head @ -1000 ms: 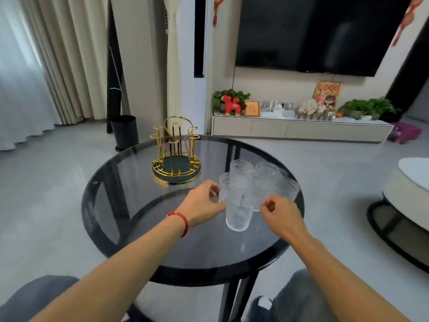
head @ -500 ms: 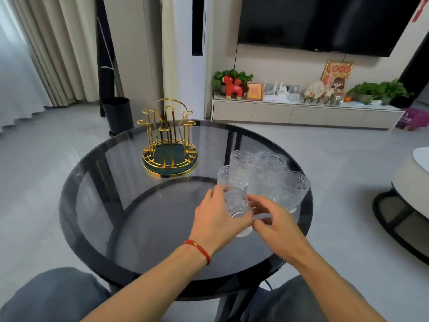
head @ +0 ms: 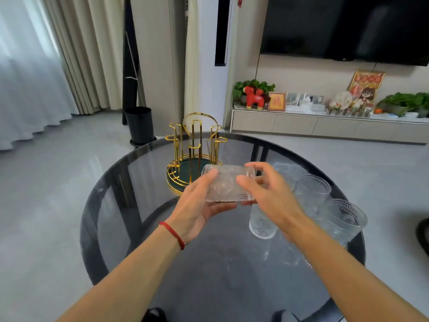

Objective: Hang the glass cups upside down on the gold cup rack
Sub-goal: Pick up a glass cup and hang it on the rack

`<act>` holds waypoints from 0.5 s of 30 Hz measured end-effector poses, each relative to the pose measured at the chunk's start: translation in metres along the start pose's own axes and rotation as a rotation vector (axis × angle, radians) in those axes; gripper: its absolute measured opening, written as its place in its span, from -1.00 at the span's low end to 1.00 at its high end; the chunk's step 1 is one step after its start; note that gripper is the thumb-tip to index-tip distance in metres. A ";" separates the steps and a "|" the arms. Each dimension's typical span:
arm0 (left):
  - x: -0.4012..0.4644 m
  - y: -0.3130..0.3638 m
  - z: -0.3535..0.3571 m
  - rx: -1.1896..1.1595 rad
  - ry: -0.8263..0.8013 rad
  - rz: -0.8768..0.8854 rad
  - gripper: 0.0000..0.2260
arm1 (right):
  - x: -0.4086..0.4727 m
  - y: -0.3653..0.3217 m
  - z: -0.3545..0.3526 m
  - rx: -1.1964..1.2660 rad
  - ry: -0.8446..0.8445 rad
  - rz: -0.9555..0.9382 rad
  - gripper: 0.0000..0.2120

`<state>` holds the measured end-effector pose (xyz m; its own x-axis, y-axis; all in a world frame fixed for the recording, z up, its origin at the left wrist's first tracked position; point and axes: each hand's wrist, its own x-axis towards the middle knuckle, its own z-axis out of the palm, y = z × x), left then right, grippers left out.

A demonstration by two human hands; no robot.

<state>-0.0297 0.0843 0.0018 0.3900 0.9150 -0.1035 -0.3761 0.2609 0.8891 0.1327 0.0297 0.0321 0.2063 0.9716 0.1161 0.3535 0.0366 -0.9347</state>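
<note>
A clear ribbed glass cup (head: 226,185) lies on its side in the air above the table, held between both hands. My left hand (head: 199,205) cups it from below and the left. My right hand (head: 269,194) grips its right end. The gold cup rack (head: 193,156), wire pegs on a green round base, stands empty just behind the held cup. Several more glass cups stand upright at the table's right: one (head: 262,223) under my right wrist, another (head: 314,191) behind it, one (head: 347,219) by the rim.
The round dark glass table (head: 144,205) has a black rim. A black bin (head: 140,125) stands on the floor behind the rack. A low TV cabinet (head: 325,126) with ornaments and plants runs along the far wall.
Both hands lifted one cup out of the group and turned it onto its side, carrying it left toward the rack. The camera moved closer to the table.
</note>
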 end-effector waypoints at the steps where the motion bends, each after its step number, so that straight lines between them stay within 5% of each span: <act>1: 0.007 -0.003 -0.007 0.111 0.010 0.048 -0.65 | 0.007 0.000 0.000 0.001 0.017 -0.008 -0.64; 7: 0.041 -0.030 -0.078 1.442 -0.009 0.385 -0.45 | 0.056 -0.003 -0.024 -0.121 0.281 -0.052 -0.54; 15: 0.060 -0.063 -0.100 1.783 0.137 0.357 -0.34 | 0.164 -0.035 -0.037 -0.037 0.463 -0.007 -0.33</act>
<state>-0.0671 0.1532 -0.1049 0.4028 0.8868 0.2266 0.8643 -0.4500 0.2246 0.1881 0.1795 0.0966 0.5866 0.7642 0.2684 0.3869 0.0267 -0.9217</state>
